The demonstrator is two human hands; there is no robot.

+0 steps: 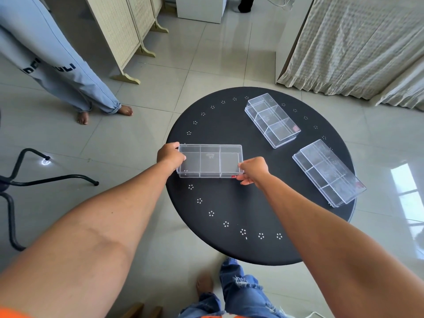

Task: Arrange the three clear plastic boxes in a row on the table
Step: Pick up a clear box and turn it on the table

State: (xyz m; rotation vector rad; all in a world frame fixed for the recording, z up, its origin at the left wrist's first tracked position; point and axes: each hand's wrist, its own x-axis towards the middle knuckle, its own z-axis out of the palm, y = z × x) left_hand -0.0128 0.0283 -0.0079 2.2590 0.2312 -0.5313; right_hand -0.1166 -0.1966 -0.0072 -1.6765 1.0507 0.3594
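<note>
Three clear plastic boxes with inner dividers are on the round black table. The left box lies flat near the table's left edge, its long side running left to right. My left hand grips its left end and my right hand grips its right front corner. A second box lies at the far side, angled diagonally. The third box lies at the right edge, also diagonal, roughly parallel to the second. Both of these are apart from my hands.
Another person in light blue trousers stands barefoot on the tiled floor at the left. A folding screen is behind them, a curtain-covered frame at the back right, black chair legs at the left. My jeans-clad legs are by the table's near edge.
</note>
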